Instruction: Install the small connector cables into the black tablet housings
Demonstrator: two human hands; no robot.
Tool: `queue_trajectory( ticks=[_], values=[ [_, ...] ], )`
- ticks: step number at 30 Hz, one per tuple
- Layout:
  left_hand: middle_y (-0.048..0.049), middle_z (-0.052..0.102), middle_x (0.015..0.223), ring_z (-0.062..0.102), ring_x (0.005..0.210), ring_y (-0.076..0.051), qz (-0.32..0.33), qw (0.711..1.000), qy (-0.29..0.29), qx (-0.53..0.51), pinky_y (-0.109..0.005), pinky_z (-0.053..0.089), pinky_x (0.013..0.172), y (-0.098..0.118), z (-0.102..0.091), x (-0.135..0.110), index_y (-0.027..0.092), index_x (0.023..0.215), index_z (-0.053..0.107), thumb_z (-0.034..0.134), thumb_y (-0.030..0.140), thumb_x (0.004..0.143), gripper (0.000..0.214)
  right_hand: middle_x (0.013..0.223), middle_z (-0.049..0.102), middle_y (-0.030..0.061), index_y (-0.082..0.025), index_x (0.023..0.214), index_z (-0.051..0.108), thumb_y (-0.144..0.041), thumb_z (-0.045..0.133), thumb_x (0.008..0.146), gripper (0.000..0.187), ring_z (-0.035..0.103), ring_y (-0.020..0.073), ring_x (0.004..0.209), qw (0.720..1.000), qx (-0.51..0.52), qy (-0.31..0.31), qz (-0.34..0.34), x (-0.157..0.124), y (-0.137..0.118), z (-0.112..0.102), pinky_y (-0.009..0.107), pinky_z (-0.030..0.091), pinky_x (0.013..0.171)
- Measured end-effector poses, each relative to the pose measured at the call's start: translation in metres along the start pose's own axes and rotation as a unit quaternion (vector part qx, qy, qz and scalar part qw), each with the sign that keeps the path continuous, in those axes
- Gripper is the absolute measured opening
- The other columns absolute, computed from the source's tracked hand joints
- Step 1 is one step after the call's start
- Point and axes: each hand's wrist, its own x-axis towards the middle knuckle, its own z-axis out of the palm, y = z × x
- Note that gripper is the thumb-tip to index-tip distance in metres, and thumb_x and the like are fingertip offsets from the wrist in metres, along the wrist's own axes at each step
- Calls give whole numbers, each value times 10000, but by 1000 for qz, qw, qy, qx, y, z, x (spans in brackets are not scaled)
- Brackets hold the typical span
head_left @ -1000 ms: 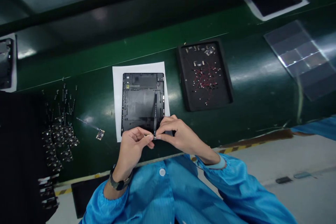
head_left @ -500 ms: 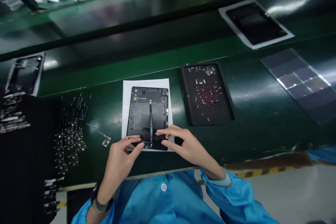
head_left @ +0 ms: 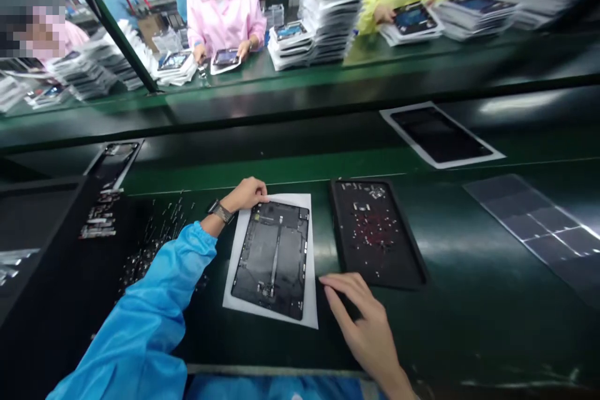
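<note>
A black tablet housing [head_left: 290,250] lies on a white paper sheet [head_left: 313,306], both turned a little askew. A long flat ribbon cable [head_left: 276,256] runs down its middle to a small circuit board [head_left: 265,289] near the close edge. My left hand [head_left: 247,192] is at the far left corner, fingers curled closed over the sheet's edge beside the housing; the fingertips are partly hidden. To the right of the sheet, my right hand [head_left: 359,315] hovers over the bench with thumb and fingers apart, holding nothing.
Right of the sheet sits a black tray [head_left: 407,244] of small parts and red wires. Small boards [head_left: 140,262] lie by my left sleeve, next to a dark box [head_left: 42,300]. Clear plastic sheets [head_left: 525,212] and another panel [head_left: 440,131] lie right. Co-workers [head_left: 225,12] sit opposite.
My left hand has gone from the near edge of the housing to its far left corner. My right hand has drawn off to the right. Sheet and housing have turned slightly; my view has tilted up.
</note>
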Motion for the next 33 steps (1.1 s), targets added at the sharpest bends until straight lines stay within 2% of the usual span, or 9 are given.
queue_trajectory(
  ticks=[6, 12, 15, 18, 20, 25, 27, 29, 33],
  values=[
    [-81, 682, 872, 588, 902, -226, 48, 996, 11, 75, -332, 431, 839, -12, -15, 8, 175, 768, 635, 602, 220, 882, 127, 848, 678, 55, -219, 995, 680, -65, 579, 908, 203, 623, 207, 794, 987, -80, 131, -38, -22, 17, -4, 341, 514, 707],
    [-134, 662, 931, 575, 989, -242, -24, 986, 98, 136, -406, 410, 959, -49, -89, 78, 135, 780, 583, 492, 113, 916, 165, 820, 675, 48, -210, 1010, 656, -61, 559, 914, 201, 621, 199, 775, 986, -104, 122, -38, -16, 22, 0, 334, 526, 699],
    [-98, 656, 992, 600, 1005, -207, -46, 978, 144, 144, -416, 453, 960, -55, -120, 95, 102, 889, 616, 494, 181, 965, 164, 820, 679, 46, -216, 1030, 646, -67, 548, 920, 209, 625, 196, 768, 984, -114, 132, -42, -16, 20, -4, 322, 530, 684],
    [-70, 657, 1078, 639, 988, -194, -47, 972, 177, 144, -420, 523, 909, -52, -134, 93, 122, 1026, 645, 578, 336, 956, 234, 833, 688, 46, -230, 1050, 643, -94, 546, 929, 206, 635, 198, 766, 980, -133, 144, -33, -11, 19, -18, 314, 536, 674],
    [-73, 673, 1043, 653, 973, -190, -48, 970, 188, 143, -411, 529, 909, -49, -136, 92, 106, 983, 652, 578, 340, 954, 247, 866, 702, 51, -241, 1048, 649, -141, 559, 933, 177, 648, 209, 794, 979, -147, 137, -15, 2, 19, -33, 322, 546, 687],
    [-79, 686, 929, 676, 1012, -221, -64, 969, 203, 123, -377, 487, 940, -41, -137, 96, 26, 900, 634, 445, 331, 945, 362, 891, 723, 55, -241, 958, 682, -216, 552, 916, 139, 651, 253, 871, 978, -192, 45, 62, 63, 34, -82, 404, 542, 779],
    [-84, 702, 899, 702, 978, -255, -79, 970, 206, 101, -387, 511, 893, -33, -137, 84, 64, 900, 654, 468, 374, 918, 362, 832, 721, 59, -229, 923, 685, -216, 566, 879, 127, 643, 271, 840, 970, -218, 10, 110, 86, 49, -94, 426, 528, 762],
    [-90, 730, 871, 718, 912, -284, -87, 973, 206, 61, -408, 534, 843, -19, -135, 48, 144, 868, 683, 526, 405, 877, 305, 794, 720, 61, -226, 890, 683, -225, 581, 852, 109, 634, 275, 806, 963, -232, -19, 138, 100, 66, -98, 419, 513, 735],
    [-42, 744, 1011, 688, 890, -294, -120, 952, 279, -33, -441, 525, 835, 27, -115, -81, 283, 995, 708, 497, 529, 844, 358, 743, 710, 54, -233, 865, 684, -264, 595, 840, 97, 605, 256, 734, 957, -237, -61, 156, 106, 88, -98, 380, 482, 681]
  ],
)
